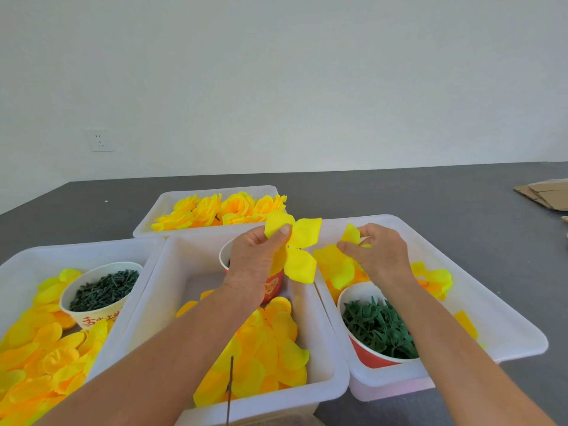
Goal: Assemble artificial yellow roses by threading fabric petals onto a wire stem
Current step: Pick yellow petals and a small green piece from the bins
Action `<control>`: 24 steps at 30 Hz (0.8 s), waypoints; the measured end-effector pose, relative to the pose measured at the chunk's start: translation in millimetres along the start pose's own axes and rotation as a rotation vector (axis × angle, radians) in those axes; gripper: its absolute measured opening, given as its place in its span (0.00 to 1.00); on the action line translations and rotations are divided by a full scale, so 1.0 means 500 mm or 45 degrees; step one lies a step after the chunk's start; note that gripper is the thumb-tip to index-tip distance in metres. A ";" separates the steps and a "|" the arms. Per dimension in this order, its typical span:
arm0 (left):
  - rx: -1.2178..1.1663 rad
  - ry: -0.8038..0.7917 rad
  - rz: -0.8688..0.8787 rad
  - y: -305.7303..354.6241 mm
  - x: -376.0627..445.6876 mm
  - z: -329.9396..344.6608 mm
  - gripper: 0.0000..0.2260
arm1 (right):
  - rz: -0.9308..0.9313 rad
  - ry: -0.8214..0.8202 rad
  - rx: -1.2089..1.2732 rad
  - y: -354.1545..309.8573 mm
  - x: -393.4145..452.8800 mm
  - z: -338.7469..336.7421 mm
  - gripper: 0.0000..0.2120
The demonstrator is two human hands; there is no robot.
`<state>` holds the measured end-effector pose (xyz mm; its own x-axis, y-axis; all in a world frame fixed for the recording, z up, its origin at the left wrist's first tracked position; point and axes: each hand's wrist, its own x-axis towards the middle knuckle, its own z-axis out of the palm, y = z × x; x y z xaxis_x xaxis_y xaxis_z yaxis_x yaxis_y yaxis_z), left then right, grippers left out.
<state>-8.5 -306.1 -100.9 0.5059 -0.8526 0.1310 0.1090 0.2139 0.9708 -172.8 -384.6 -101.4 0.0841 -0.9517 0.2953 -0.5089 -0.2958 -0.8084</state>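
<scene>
My left hand (255, 259) pinches a yellow fabric petal piece (299, 250) with several lobes and a small hole at its centre, held up over the middle bin (322, 342). My right hand (376, 256) pinches another yellow petal piece (336, 265) above the right bin (479, 290). A thin dark wire stem (230, 385) stands near the bottom centre, over the loose petals (264, 348) in the middle bin. Finished yellow roses (215, 210) fill the far bin.
The left bin (27, 259) holds loose petals and a paper cup of dark green pieces (104, 290). A red cup of green star-shaped calyxes (378, 330) sits in the right bin. Another red cup (273, 287) stands behind my left hand. Cardboard (544, 193) lies far right.
</scene>
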 end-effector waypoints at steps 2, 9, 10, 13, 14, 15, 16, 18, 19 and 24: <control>0.007 0.003 0.004 0.003 -0.002 0.001 0.04 | -0.016 0.002 -0.165 0.000 -0.004 0.001 0.14; 0.068 -0.027 0.041 0.004 -0.011 0.005 0.03 | -0.202 0.203 -0.450 -0.005 -0.011 0.001 0.23; 0.097 -0.023 0.043 0.002 -0.011 0.005 0.03 | -0.309 0.282 -0.357 -0.009 -0.013 0.000 0.19; 0.132 -0.027 0.038 0.002 -0.012 0.006 0.03 | -0.409 0.036 0.275 -0.027 -0.026 -0.005 0.21; 0.126 -0.029 0.039 0.002 -0.012 0.006 0.03 | -0.389 -0.138 0.406 -0.034 -0.031 -0.006 0.25; 0.103 -0.034 0.042 0.003 -0.013 0.006 0.02 | -0.383 -0.277 0.456 -0.037 -0.035 -0.005 0.26; 0.063 -0.044 0.042 0.004 -0.015 0.007 0.01 | -0.389 -0.387 0.486 -0.040 -0.039 -0.003 0.23; -0.011 -0.077 0.036 0.008 -0.020 0.011 0.01 | -0.374 -0.518 0.530 -0.040 -0.042 0.003 0.15; -0.035 -0.098 0.031 0.007 -0.021 0.013 0.01 | -0.373 -0.541 0.520 -0.038 -0.041 0.005 0.16; -0.008 -0.166 0.080 0.007 -0.021 0.017 0.06 | -0.321 -0.544 0.555 -0.027 -0.031 0.010 0.19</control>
<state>-20.7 -300.5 -97.1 0.3966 -0.8919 0.2172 0.0862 0.2717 0.9585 -163.1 -366.3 -97.6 0.5338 -0.7711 0.3471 -0.0429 -0.4346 -0.8996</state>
